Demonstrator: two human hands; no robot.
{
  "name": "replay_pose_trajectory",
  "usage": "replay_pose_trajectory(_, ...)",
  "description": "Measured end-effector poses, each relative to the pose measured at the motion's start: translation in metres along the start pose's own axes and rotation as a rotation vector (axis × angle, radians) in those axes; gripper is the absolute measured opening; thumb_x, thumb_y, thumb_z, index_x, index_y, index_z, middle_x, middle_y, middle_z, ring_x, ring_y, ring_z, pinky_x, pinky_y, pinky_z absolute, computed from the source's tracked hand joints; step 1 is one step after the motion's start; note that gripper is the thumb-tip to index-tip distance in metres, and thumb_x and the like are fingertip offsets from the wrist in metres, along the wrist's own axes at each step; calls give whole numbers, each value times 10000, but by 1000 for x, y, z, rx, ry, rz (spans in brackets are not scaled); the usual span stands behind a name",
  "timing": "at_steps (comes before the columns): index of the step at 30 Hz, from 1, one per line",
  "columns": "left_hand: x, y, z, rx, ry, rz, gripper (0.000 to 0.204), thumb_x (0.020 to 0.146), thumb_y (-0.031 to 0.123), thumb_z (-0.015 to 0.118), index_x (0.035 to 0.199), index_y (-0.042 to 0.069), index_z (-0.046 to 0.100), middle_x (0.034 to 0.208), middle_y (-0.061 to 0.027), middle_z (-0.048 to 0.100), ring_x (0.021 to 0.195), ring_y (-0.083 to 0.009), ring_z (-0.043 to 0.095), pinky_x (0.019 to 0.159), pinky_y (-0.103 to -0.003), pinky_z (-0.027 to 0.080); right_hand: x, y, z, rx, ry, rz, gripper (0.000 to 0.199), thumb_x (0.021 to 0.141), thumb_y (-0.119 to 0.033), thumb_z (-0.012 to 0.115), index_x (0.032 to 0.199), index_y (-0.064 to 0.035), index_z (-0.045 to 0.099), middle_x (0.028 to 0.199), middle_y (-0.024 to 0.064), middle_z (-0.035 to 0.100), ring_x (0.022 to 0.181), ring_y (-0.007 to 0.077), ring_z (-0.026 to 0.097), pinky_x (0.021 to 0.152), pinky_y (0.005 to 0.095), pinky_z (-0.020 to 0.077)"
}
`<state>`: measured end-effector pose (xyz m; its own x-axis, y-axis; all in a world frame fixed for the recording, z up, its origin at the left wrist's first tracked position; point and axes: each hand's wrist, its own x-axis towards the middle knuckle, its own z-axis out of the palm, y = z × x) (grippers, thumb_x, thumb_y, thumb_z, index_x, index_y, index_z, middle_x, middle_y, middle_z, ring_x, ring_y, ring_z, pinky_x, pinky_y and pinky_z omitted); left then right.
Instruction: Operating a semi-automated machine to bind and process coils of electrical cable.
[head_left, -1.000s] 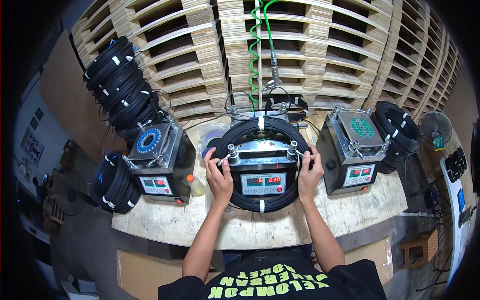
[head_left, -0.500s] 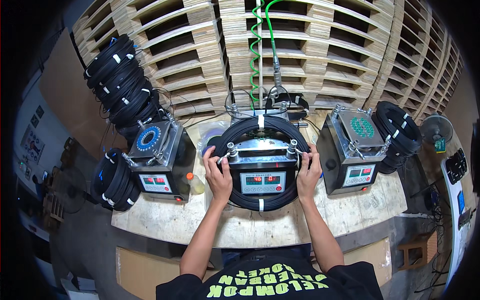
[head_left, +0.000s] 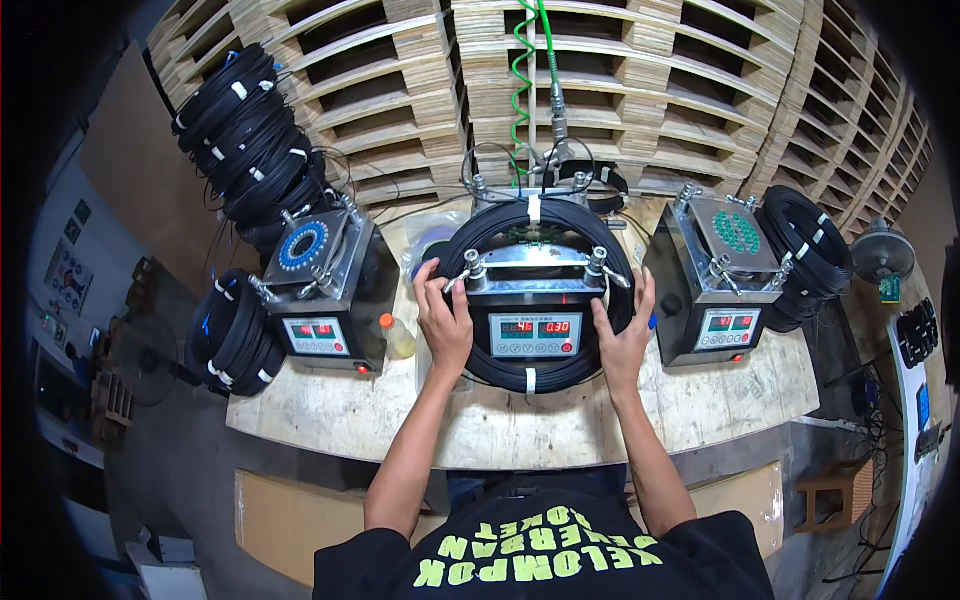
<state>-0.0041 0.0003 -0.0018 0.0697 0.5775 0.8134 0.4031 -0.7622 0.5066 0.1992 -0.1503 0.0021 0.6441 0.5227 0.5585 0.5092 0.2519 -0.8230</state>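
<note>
A large coil of black cable [head_left: 531, 379] with white ties hangs around the front of the middle metal machine [head_left: 512, 310], circling its lit control panel. My left hand [head_left: 446, 325] grips the coil's left side, its fingers on the outer edge and its thumb by the left clamp lever. On the opposite side my right hand [head_left: 624, 335] holds the coil between fingers at the outer rim and a thumb inside the ring, below the right clamp lever. The palms' inner sides are hidden.
Similar machines stand at left [head_left: 318, 290] and right [head_left: 722, 275] on the wooden table [head_left: 520, 435]. Black cable coils are stacked at far left [head_left: 250, 150] and beside the right machine [head_left: 812, 250]. An orange-capped bottle [head_left: 398, 338] stands left. Wooden pallets [head_left: 380, 100] rise behind.
The view has tilted, so everything sits higher in the picture. My right thumb has come down from the right clamp lever, and that hand is spread wider around the coil.
</note>
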Motion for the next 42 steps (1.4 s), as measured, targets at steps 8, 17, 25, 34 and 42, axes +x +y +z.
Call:
replay_pose_trajectory(8,-1,1,1,34,6,-11,219,1016,210,553,1002,-4,504,1309,-229,535,996,-435,598,808,-473,482,-62,-1,9,-584,-122,-26,988,762,-219,849,1577,-275,295,1618,306,89,1465,508,211,1146,535,308)
replay_pose_trajectory(17,-2,5,2,42,18,-25,225,1010,214,557,997,-5,510,1303,-224,547,996,-425,608,804,-463,486,-63,-5,22,-649,-113,32,970,791,-164,826,1578,-327,283,1608,329,11,1458,540,154,1131,561,309)
replay_pose_trajectory(25,-2,5,3,57,37,-33,249,1006,239,557,991,-5,511,1291,-214,552,972,-404,617,784,-461,484,-64,-4,26,-694,-92,48,942,793,-161,819,1567,-315,305,1609,324,20,1455,537,162,1133,564,302)
replay_pose_trajectory(34,0,-9,-13,-506,-23,-320,309,1030,189,537,1243,-31,500,1254,-172,585,1112,-234,598,1010,-352,450,-50,8,-6,-427,33,-23,530,961,-184,611,1445,-54,439,1463,260,391,1372,423,391,1114,476,349)
replay_pose_trajectory(42,21,-13,-18,-346,-135,-343,263,1047,225,524,1158,-3,595,1156,-159,624,1095,-264,598,982,-371,446,40,2,-18,-109,129,-42,314,1032,-165,510,1286,-1,594,1188,159,578,1030,260,573,931,359,447)
